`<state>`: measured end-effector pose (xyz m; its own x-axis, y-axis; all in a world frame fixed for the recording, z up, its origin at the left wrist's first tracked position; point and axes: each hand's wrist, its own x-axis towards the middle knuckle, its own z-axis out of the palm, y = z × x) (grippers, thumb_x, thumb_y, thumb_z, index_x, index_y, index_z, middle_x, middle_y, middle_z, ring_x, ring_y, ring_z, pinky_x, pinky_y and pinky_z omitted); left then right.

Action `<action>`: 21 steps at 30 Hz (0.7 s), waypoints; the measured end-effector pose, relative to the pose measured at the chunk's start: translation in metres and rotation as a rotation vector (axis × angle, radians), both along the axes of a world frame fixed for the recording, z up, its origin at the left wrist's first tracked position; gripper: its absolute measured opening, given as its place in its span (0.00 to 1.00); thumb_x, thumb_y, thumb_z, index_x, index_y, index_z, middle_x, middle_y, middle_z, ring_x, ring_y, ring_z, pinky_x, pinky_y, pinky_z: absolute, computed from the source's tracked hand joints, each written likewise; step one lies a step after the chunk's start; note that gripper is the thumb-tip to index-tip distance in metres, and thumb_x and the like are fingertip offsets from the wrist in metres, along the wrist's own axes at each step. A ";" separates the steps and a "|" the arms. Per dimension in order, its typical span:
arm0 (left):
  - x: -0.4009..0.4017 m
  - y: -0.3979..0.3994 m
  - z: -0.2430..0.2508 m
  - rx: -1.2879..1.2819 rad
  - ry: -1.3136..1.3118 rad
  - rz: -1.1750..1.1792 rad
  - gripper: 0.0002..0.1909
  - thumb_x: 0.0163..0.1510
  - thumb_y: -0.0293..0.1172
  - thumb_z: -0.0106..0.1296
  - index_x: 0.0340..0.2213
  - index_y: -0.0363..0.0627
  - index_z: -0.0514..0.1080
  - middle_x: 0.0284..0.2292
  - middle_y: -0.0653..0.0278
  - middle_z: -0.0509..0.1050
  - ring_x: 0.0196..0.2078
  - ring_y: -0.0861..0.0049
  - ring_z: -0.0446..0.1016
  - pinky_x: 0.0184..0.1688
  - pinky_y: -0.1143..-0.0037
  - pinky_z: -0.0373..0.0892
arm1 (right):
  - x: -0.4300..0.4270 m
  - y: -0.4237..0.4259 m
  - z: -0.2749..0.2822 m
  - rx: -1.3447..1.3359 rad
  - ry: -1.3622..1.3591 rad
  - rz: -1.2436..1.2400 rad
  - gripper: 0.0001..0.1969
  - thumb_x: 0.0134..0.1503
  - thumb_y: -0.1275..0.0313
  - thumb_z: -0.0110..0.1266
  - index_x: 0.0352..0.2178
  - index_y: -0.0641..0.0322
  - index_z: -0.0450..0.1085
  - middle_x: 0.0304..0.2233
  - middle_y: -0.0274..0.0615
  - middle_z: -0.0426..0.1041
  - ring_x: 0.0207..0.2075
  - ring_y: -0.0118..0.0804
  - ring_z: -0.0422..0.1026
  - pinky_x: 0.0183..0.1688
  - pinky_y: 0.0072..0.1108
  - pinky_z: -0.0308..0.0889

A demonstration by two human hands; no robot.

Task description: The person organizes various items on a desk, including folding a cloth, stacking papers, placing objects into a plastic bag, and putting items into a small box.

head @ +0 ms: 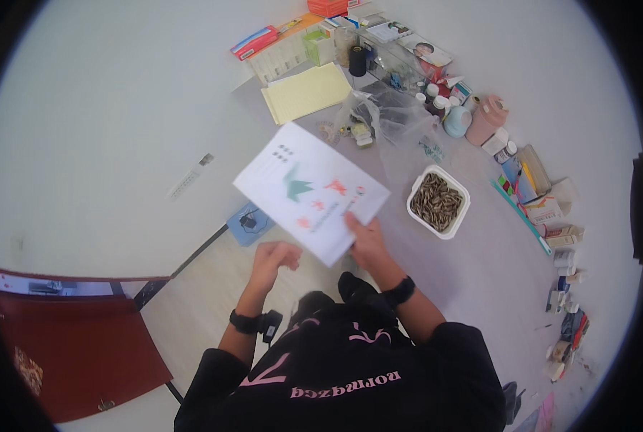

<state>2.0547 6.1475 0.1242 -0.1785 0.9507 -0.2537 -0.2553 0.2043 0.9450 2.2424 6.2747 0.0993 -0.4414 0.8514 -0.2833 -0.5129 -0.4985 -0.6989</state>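
Note:
A white printed booklet or sheet [310, 194] with green and red pictures and writing is held up in front of me. My right hand [369, 241] grips its lower right corner, thumb on top. Below its lower left edge is my left hand [276, 261], off the paper, with its fingers bent and nothing seen in them. Right of the paper, a white plastic tub [455, 227] of striped seeds, seemingly sunflower seeds, stands on the grey table [461, 281]. Beyond the paper lies a pale yellow pad or stack of paper [308, 94].
Clear plastic bags [402, 119] lie behind the tub. Bottles, boxes and a pink jug [486, 119] line the wall, with a long teal stick [521, 216] before them. A blue box [248, 225] with a black plug is at the floor's edge; a red-brown door [78, 351] is lower left.

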 end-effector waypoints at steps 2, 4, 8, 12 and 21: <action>-0.005 0.045 -0.004 -0.037 0.010 0.190 0.18 0.56 0.38 0.47 0.32 0.30 0.73 0.27 0.59 0.74 0.27 0.77 0.73 0.31 0.79 0.69 | -0.038 0.009 0.000 0.059 -0.091 0.047 0.15 0.57 0.75 0.48 0.45 0.68 0.62 0.38 0.40 0.71 0.38 0.33 0.71 0.41 0.25 0.69; -0.023 0.078 -0.005 -0.066 0.032 0.371 0.17 0.56 0.38 0.48 0.33 0.31 0.72 0.29 0.59 0.75 0.31 0.76 0.74 0.34 0.78 0.69 | -0.059 0.030 0.008 0.129 -0.174 0.089 0.15 0.57 0.73 0.48 0.45 0.69 0.63 0.35 0.40 0.72 0.34 0.31 0.72 0.36 0.21 0.69; -0.099 0.119 0.003 -0.010 0.121 0.110 0.13 0.56 0.32 0.48 0.37 0.32 0.72 0.32 0.65 0.74 0.33 0.85 0.70 0.35 0.82 0.66 | -0.075 0.076 0.029 0.041 -0.173 0.165 0.16 0.55 0.74 0.49 0.45 0.68 0.63 0.33 0.43 0.73 0.27 0.34 0.74 0.24 0.20 0.71; -0.181 0.177 0.021 -0.001 0.373 -0.232 0.14 0.56 0.34 0.48 0.32 0.33 0.72 0.24 0.69 0.73 0.27 0.88 0.67 0.30 0.81 0.65 | -0.087 0.122 0.046 0.096 -0.309 0.404 0.16 0.54 0.76 0.48 0.46 0.66 0.63 0.33 0.45 0.73 0.27 0.34 0.75 0.23 0.20 0.72; -0.293 0.338 -0.002 -0.055 0.470 -0.291 0.17 0.53 0.39 0.51 0.25 0.34 0.73 0.17 0.67 0.69 0.18 0.85 0.66 0.18 0.81 0.61 | -0.202 0.173 0.015 -0.094 -0.255 -0.183 0.14 0.55 0.79 0.45 0.44 0.69 0.62 0.31 0.46 0.73 0.25 0.33 0.74 0.26 0.20 0.71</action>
<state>1.7618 6.4857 0.1220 -0.0162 0.9651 -0.2613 0.2660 0.2561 0.9293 2.0405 6.4472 0.1139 -0.1882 0.8747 -0.4466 -0.4141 -0.4830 -0.7715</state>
